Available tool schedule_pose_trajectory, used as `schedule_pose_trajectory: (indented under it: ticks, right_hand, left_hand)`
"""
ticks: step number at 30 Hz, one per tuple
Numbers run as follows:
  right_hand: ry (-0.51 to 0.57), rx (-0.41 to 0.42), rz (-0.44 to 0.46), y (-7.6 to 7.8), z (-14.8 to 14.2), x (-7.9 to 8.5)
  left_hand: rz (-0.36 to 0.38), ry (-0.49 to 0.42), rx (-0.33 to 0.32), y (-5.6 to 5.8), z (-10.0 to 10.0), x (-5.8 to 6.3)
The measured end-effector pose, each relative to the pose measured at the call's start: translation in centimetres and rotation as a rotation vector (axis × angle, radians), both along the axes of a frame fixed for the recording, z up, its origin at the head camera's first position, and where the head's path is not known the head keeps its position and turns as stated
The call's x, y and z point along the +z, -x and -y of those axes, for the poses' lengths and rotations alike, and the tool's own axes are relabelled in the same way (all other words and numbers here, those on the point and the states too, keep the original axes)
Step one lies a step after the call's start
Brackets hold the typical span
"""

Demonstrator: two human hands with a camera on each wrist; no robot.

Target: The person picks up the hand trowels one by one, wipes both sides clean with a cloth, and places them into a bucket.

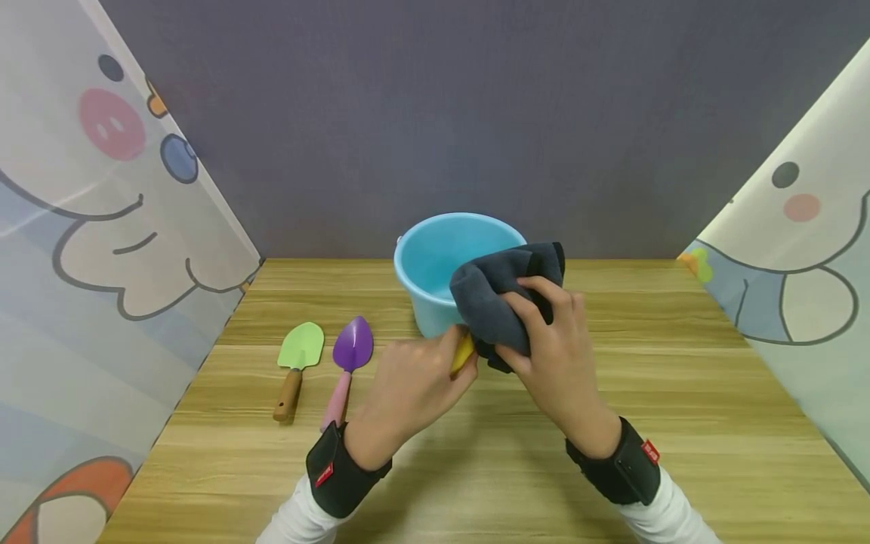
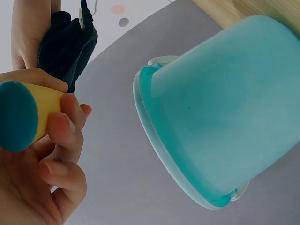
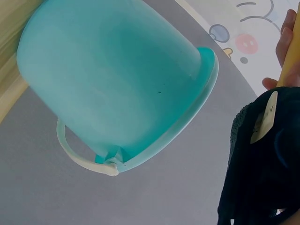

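My left hand (image 1: 414, 378) grips a yellow handle (image 1: 463, 353) with a blue-green end (image 2: 18, 116), which shows in the left wrist view. A dark grey cloth (image 1: 492, 295) is bunched in my right hand (image 1: 557, 351), its fingers curled over the folds. The handle runs up to the cloth, and whatever lies inside the folds is hidden. Both hands are close together in front of the light blue bucket (image 1: 430, 313), where the cloth overlaps the rim in the head view. A white label (image 3: 266, 117) hangs from the cloth in the right wrist view.
Left of the bucket, a green trowel (image 1: 301, 346) with a wooden handle and a purple trowel (image 1: 353, 344) with a pink handle lie on the wooden table (image 1: 693, 408). A grey wall (image 1: 462, 113) stands behind, with cartoon-printed panels (image 1: 802, 249) at both sides.
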State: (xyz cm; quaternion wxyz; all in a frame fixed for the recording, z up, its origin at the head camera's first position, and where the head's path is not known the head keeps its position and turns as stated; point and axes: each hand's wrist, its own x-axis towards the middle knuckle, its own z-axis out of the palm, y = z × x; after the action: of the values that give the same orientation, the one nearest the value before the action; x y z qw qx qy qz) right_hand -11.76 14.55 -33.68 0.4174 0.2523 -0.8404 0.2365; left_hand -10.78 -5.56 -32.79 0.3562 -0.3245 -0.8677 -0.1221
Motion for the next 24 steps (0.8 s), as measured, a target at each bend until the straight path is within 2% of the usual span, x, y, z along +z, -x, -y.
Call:
schedule_pose_trajectory:
  ticks: [10,24]
  right_hand:
    - [0.037,-0.030,-0.025,0.20,-0.18,0.34]
    - [0.118,-0.066,-0.034,0.57,-0.92,0.73]
  left_hand:
    - [-0.018,0.009,0.003,0.16,-0.09,-0.09]
    - [0.006,0.035,0.011,-0.04,0.01,0.12]
